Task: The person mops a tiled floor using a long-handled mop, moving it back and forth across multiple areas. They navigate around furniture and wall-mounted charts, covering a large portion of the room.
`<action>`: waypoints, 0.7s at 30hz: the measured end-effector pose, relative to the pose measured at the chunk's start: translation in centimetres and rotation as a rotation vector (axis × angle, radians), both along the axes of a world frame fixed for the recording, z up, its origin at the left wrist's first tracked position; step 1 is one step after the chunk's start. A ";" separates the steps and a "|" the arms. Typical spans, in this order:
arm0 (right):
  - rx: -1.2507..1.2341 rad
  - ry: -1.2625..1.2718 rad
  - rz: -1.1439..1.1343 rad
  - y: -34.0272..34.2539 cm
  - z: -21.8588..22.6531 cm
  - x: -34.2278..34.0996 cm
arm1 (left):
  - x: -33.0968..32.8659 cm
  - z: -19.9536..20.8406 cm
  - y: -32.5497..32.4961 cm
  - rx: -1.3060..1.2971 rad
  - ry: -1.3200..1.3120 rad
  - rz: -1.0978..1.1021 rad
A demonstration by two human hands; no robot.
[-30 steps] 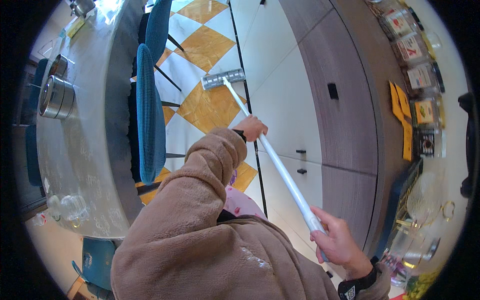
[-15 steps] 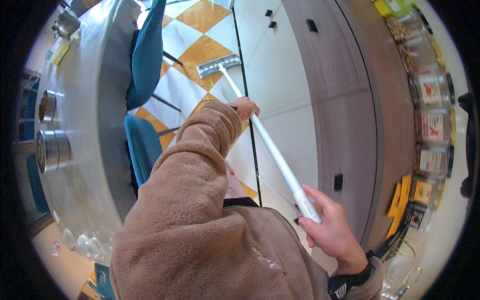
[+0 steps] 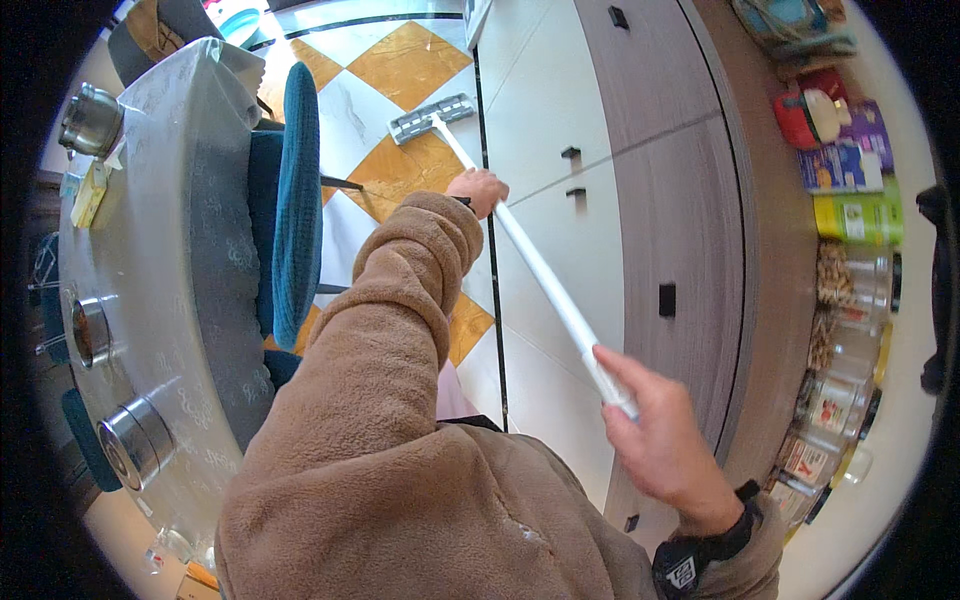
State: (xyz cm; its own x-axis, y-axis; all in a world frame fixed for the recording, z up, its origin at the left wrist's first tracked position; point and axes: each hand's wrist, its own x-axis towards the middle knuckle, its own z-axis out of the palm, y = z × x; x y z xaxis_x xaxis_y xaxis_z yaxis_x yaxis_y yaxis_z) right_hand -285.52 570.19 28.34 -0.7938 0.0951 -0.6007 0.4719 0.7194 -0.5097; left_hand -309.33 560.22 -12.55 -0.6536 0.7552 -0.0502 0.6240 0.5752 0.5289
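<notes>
A flat mop [image 3: 548, 282] with a white pole slants across the middle of the view. Its grey rectangular head [image 3: 418, 121] lies on the tiled floor beside the cabinet base. My left hand [image 3: 479, 190], at the end of an outstretched brown sleeve, is wrapped round the pole partway down. Closer to me, my right hand [image 3: 660, 425] closes round the pole's upper end, with the thumb and a finger along the grip. A dark band circles my right wrist.
Blue chairs [image 3: 297, 205] stand along the left, beside a table [image 3: 150, 200] under a pale cloth bearing metal pots. White and wood-grain cabinets [image 3: 680, 210] with black handles line the right. Jars [image 3: 845, 270] and packages crowd the counter above. Orange and white tiles [image 3: 408, 65] cover the floor.
The view has shifted forward along the passage, so chairs, table and cabinets sit lower in it. Both hands keep their grip on the mop, and its head now rests on farther tiles.
</notes>
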 end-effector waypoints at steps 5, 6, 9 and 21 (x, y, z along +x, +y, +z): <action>0.022 0.057 0.066 0.1 -3.7 -10.5 | -5.6 0.7 -0.5 0.433 -0.007 0.400; 0.019 0.098 0.093 -0.1 -5.1 -12.2 | -6.4 1.2 -0.8 0.473 0.022 0.401; -0.047 0.130 0.073 -0.8 -8.9 -15.4 | -7.5 2.1 -1.2 0.541 0.031 0.450; -0.093 -0.278 -0.328 3.9 8.4 -3.9 | -1.7 1.9 1.9 0.346 -0.258 0.168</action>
